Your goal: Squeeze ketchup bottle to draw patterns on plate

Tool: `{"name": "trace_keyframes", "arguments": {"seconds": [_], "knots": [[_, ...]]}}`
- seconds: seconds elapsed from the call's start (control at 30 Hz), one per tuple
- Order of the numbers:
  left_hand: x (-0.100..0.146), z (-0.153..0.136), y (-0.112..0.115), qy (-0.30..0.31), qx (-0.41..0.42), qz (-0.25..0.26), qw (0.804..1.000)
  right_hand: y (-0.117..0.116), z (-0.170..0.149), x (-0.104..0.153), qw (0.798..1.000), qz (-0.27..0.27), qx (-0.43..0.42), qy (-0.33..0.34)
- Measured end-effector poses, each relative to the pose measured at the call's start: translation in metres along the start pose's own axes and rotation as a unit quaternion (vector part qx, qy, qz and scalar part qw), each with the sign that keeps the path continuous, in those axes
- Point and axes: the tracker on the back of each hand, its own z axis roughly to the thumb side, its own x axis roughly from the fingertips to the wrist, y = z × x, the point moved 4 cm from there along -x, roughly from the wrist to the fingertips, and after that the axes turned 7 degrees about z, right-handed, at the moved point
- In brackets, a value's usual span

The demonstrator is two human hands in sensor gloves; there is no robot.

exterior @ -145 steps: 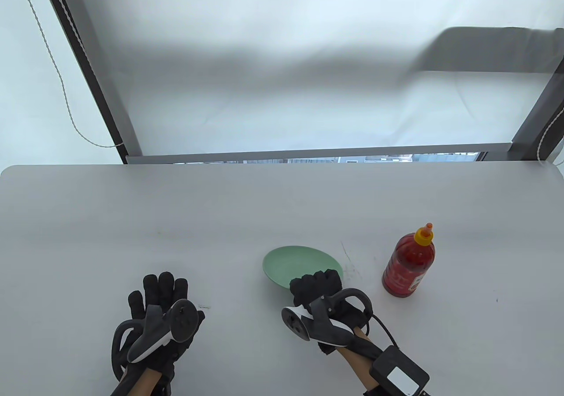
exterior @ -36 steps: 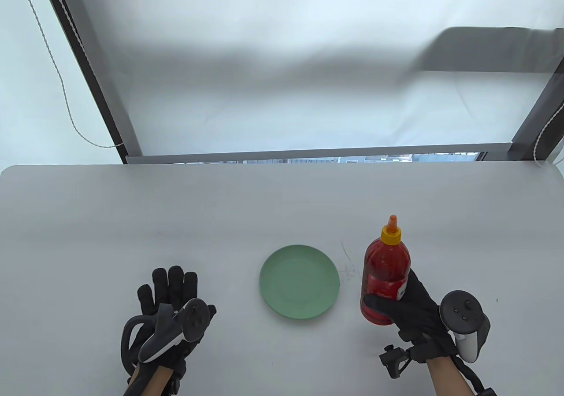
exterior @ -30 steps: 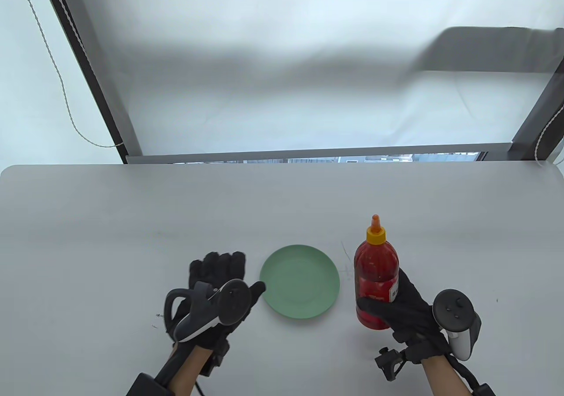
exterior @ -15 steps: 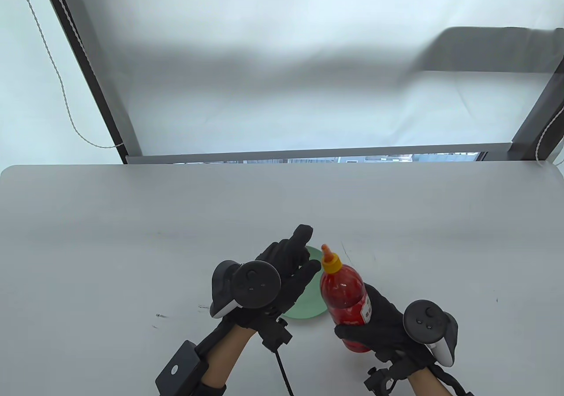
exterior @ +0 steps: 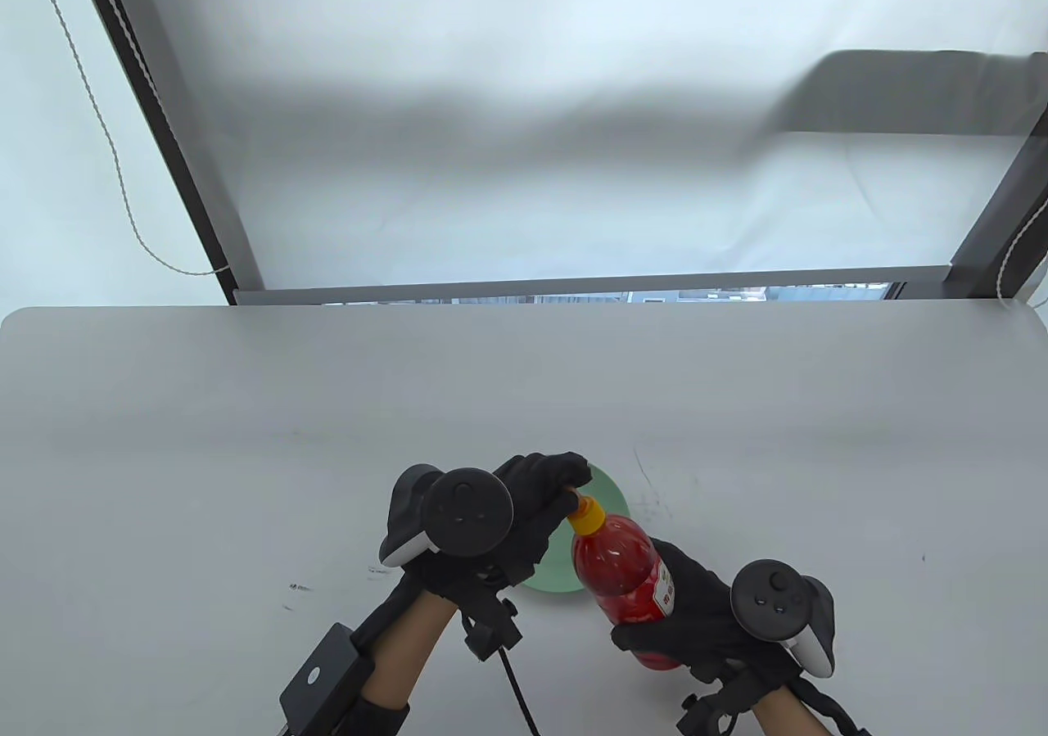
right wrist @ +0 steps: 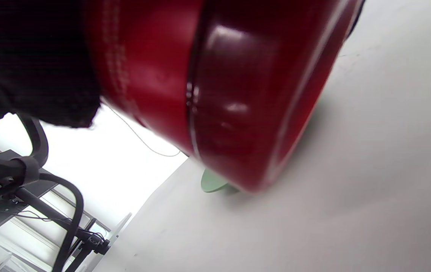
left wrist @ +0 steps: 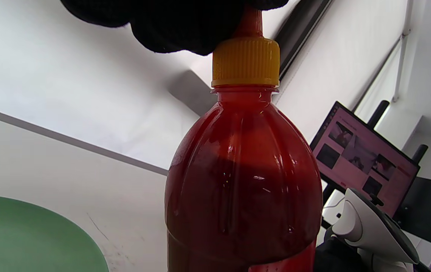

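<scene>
My right hand (exterior: 696, 613) grips the body of the red ketchup bottle (exterior: 616, 566) and holds it above the table, tilted up and to the left. The bottle fills the left wrist view (left wrist: 244, 181) and the right wrist view (right wrist: 215, 90). Its yellow cap (exterior: 587, 515) carries an orange nozzle tip. My left hand (exterior: 544, 494) pinches that tip; its fingers (left wrist: 185, 22) cover the tip just above the cap (left wrist: 245, 62). The green plate (exterior: 610, 492) lies on the table under both hands, mostly hidden. Its rim shows in the left wrist view (left wrist: 30, 234).
The grey table (exterior: 246, 408) stretches around the plate. A few dark scratch marks (exterior: 651, 486) lie right of the plate. A window frame (exterior: 573, 286) runs along the table's far edge. A monitor (left wrist: 363, 158) shows in the left wrist view.
My right hand picked up the bottle, carried it left over the plate and tilted it. My left hand came from the table's left and closed its fingers on the nozzle tip.
</scene>
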Motion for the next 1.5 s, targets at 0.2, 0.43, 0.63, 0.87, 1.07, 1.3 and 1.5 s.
{"name": "trace_keyframes", "arguments": {"seconds": [0.2, 0.43, 0.63, 0.87, 1.07, 1.3, 1.5], "knots": [[0.001, -0.001, -0.002, -0.022, -0.055, 0.018, 0.998, -0.003, 0.003, -0.001, 1.0, 0.003, 0.002, -0.001], [0.003, -0.009, -0.002, -0.06, -0.072, 0.066, 0.993, -0.001, 0.001, 0.0, 1.0, -0.005, 0.01, -0.009], [0.003, -0.014, -0.003, -0.043, -0.008, 0.04, 0.998, 0.0, 0.001, 0.001, 1.0, -0.007, 0.013, -0.015], [0.002, -0.021, -0.005, -0.019, 0.041, -0.006, 0.999, 0.0, 0.0, 0.001, 1.0, -0.009, 0.009, -0.018], [0.002, -0.026, -0.004, -0.041, 0.026, 0.007, 0.999, -0.002, 0.0, 0.0, 1.0, -0.001, 0.014, -0.019], [0.003, -0.027, -0.006, -0.047, 0.021, -0.01, 0.999, -0.002, 0.0, 0.0, 1.0, -0.001, 0.007, -0.017], [0.002, -0.026, -0.004, -0.032, 0.036, -0.013, 0.999, 0.0, 0.0, 0.001, 1.0, -0.003, 0.016, -0.017]]}}
